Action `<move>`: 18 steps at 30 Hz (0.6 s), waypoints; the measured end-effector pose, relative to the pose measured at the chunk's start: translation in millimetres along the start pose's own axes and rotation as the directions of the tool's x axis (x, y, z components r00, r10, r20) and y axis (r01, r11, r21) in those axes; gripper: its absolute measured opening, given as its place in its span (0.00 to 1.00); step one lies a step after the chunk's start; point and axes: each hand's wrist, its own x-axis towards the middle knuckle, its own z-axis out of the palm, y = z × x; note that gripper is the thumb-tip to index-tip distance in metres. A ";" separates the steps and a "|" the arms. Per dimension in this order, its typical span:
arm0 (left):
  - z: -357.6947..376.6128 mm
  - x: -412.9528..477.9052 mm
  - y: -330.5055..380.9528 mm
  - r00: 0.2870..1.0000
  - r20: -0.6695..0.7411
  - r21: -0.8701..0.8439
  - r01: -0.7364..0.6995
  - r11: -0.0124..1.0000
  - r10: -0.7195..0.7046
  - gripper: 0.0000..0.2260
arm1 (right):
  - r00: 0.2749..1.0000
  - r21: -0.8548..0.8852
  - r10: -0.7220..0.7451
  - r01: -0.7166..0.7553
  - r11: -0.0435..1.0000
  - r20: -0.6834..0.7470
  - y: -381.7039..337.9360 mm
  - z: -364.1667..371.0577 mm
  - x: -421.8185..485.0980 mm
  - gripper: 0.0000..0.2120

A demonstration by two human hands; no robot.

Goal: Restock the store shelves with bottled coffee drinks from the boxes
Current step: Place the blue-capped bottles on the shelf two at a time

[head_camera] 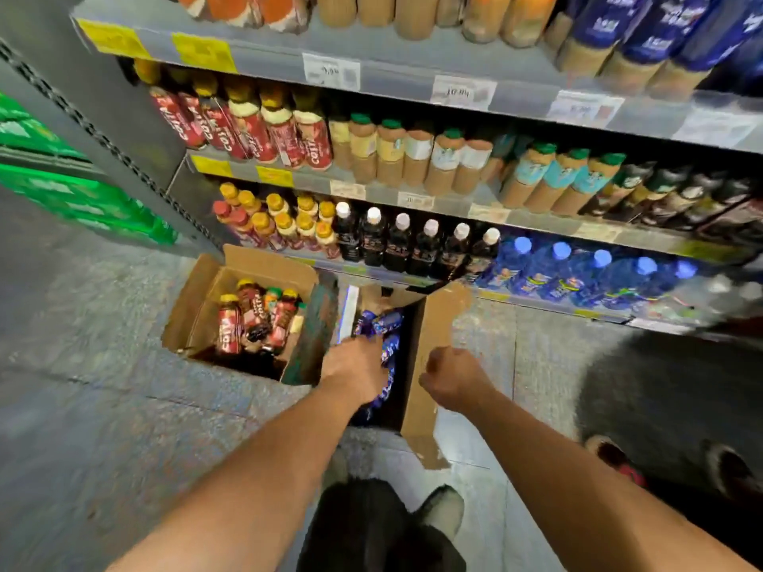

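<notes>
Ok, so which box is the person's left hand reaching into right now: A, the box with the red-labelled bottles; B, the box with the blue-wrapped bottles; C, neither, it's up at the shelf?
B: the left hand is down in the right cardboard box, on the blue-wrapped bottles, while the box of red-labelled bottles sits untouched beside it.

Beside the open box (264, 278) of red bottles (229, 330), the left hand (351, 365) reaches into the second box (429, 348) onto blue-labelled bottles (388, 324); the right hand (452, 377), curled, hovers just right.
</notes>
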 end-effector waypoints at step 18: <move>277.1 162.4 -82.6 0.981 0.192 -0.078 0.022 0.997 -0.006 0.11 | 0.969 -0.013 -0.117 0.123 0.992 0.216 44.9 232.7 212.1 0.21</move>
